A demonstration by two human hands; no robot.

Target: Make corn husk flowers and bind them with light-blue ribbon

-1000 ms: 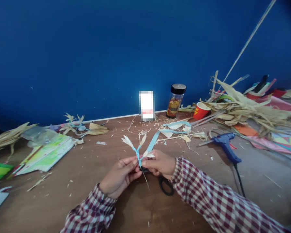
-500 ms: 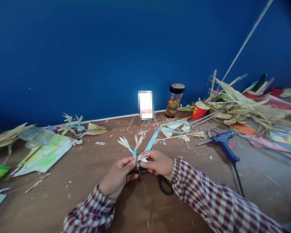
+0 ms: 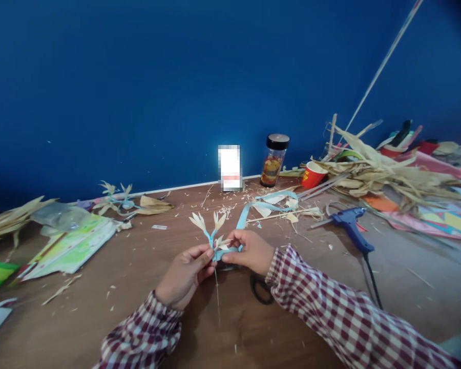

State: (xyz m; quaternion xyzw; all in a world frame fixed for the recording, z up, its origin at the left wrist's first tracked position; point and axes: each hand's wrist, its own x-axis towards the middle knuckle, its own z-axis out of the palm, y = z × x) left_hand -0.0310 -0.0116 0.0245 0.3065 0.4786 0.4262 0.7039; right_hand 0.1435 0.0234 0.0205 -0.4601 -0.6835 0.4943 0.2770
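Note:
Between finger and thumb, my left hand point(image 3: 188, 269) pinches the stem of a small corn-husk flower sprig point(image 3: 212, 237), which has pale pointed petals on blue-wrapped branches. A thin bare wire point(image 3: 217, 294) hangs below that grip. My right hand point(image 3: 252, 251) pinches a light blue ribbon point(image 3: 244, 216) close to the stem, and a short stretch runs across to the sprig. The ribbon's far part loops over the table beyond my hands. Below my right wrist lies a pair of scissors, only its black handle point(image 3: 260, 290) clearly showing.
A blue glue gun point(image 3: 349, 225) with its cord lies at right. Behind it are a red paper cup point(image 3: 314, 175), a lidded jar point(image 3: 274, 161) and heaped dried husks point(image 3: 384, 171). At left lie a painted sheet point(image 3: 75, 246) and another blue-wrapped husk sprig point(image 3: 119, 197). Scraps litter the table point(image 3: 138, 271).
My right hand has drawn slightly away from the stem, with the blue ribbon now stretched between it and the sprig. The hanging wire points more straight down. The view has shifted slightly.

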